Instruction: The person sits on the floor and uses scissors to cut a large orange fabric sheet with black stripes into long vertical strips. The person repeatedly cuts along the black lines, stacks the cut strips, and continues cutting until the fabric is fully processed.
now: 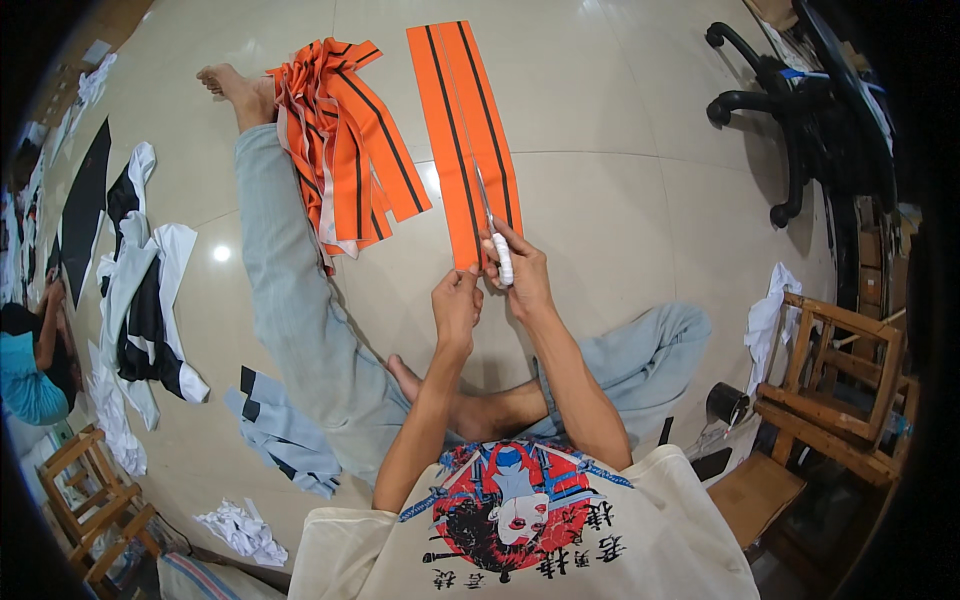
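A long orange fabric strip [463, 120] with black stripes lies flat on the floor in front of me, a thin pale line running down its middle. My left hand [457, 312] pinches its near edge between thumb and fingers. Scissors [503, 258] with a white-wrapped handle are gripped in my right hand [528, 272]. Their blades point away from me, along the middle of the strip. A heap of similar orange striped pieces [350, 170] lies left of the strip, against my outstretched left leg.
Black, white and grey cloth pieces [140, 300] lie scattered at the left. Another person in a blue top [35, 375] is at the far left. A black wheeled chair base [790, 120] stands at the far right, with a wooden frame [840, 370] nearer me.
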A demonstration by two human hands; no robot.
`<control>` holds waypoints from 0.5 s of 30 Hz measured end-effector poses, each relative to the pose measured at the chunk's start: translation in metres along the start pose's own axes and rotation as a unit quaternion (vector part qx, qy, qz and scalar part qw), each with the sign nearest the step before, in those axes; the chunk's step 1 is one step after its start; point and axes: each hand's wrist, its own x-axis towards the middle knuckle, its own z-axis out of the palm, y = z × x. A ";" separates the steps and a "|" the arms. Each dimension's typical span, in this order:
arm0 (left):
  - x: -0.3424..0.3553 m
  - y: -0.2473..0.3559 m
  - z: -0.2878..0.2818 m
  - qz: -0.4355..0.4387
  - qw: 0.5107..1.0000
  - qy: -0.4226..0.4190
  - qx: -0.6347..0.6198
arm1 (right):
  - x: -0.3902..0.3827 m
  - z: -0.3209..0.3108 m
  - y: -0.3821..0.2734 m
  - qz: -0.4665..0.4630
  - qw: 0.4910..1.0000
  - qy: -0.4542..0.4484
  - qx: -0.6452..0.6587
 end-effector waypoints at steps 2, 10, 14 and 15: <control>0.000 -0.001 0.000 0.005 1.000 -0.002 0.004 | 0.000 0.001 -0.003 0.001 1.000 0.006 0.003; 0.005 0.006 0.003 0.008 1.000 -0.005 0.013 | 0.024 0.013 -0.018 -0.021 1.000 0.012 0.016; 0.008 0.003 0.002 0.002 1.000 -0.004 0.001 | 0.030 0.014 -0.018 -0.016 1.000 0.005 0.007; 0.009 0.001 0.002 0.003 1.000 -0.005 -0.004 | 0.031 0.014 -0.017 -0.019 1.000 0.002 0.002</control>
